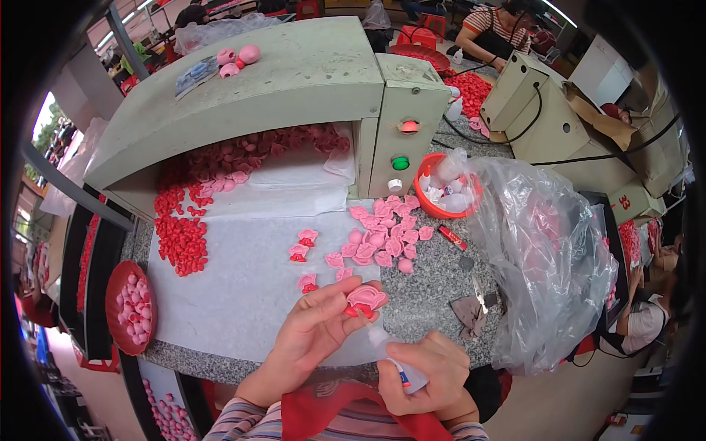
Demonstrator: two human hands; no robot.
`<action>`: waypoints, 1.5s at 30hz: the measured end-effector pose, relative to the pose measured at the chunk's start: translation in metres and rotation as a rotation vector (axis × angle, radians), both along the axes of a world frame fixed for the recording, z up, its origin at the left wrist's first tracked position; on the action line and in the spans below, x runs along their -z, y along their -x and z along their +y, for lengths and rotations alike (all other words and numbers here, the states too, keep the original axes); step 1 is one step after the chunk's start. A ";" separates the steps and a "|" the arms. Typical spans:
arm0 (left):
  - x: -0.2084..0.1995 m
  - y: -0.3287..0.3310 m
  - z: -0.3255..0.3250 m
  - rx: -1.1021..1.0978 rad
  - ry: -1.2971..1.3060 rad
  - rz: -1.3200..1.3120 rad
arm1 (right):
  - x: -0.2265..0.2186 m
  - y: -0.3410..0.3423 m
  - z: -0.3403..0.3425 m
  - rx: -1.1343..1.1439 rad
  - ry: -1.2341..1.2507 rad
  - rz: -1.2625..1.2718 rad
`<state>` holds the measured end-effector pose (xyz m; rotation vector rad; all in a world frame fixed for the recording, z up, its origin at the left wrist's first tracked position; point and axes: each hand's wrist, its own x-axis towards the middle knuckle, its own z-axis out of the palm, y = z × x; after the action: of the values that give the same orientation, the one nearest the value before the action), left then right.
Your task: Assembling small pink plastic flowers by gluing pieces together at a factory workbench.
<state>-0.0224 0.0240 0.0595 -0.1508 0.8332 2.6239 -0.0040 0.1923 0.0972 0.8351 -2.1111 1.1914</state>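
My left hand (pixel 309 332) pinches a small pink plastic piece with a red part (pixel 365 297) at its lower edge, between thumb and fingers. Wrapped in my right hand (pixel 435 367) is a white squeeze bottle (pixel 412 376), tilted so its thin nozzle points up at the red part. Whether the tip touches it I cannot tell. Just beyond, a few joined pink-and-red pieces (pixel 307 282) lie on white paper (pixel 235 309). Loose pink pieces (pixel 382 229) are heaped to their right, and small red parts (pixel 181 246) form a pile at the left.
A pale green machine (pixel 243 81) with an arched opening stands behind the paper. Right of it are an orange-red basket of bottles (pixel 450 214), a clear plastic bag (pixel 526 272), a red tube (pixel 452 237) and a blade (pixel 478 290). A red bowl (pixel 112 309) sits left; another person (pixel 493 33) works far off.
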 end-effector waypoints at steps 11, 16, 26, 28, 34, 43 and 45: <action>0.002 0.000 -0.001 0.001 -0.045 0.003 | 0.002 0.000 -0.002 0.023 0.046 -0.007; 0.003 -0.001 -0.002 0.004 -0.041 0.019 | 0.003 0.001 -0.002 0.024 0.020 0.006; 0.007 -0.001 -0.003 -0.009 -0.083 0.001 | 0.002 0.003 -0.001 0.041 0.039 -0.012; 0.007 -0.001 -0.004 -0.007 -0.085 -0.009 | 0.002 0.003 -0.001 0.033 0.046 -0.017; 0.011 -0.002 -0.005 -0.005 -0.082 0.006 | 0.005 0.005 -0.001 0.047 0.101 0.015; 0.012 -0.003 -0.005 -0.012 -0.092 0.024 | 0.004 0.005 0.001 0.046 0.117 0.004; 0.012 -0.004 -0.006 -0.014 -0.100 0.045 | 0.004 0.004 0.002 0.048 0.112 -0.005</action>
<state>-0.0185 0.0182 0.0471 -0.0712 0.7155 2.6848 -0.0085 0.1941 0.0936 0.7276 -2.0368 1.2743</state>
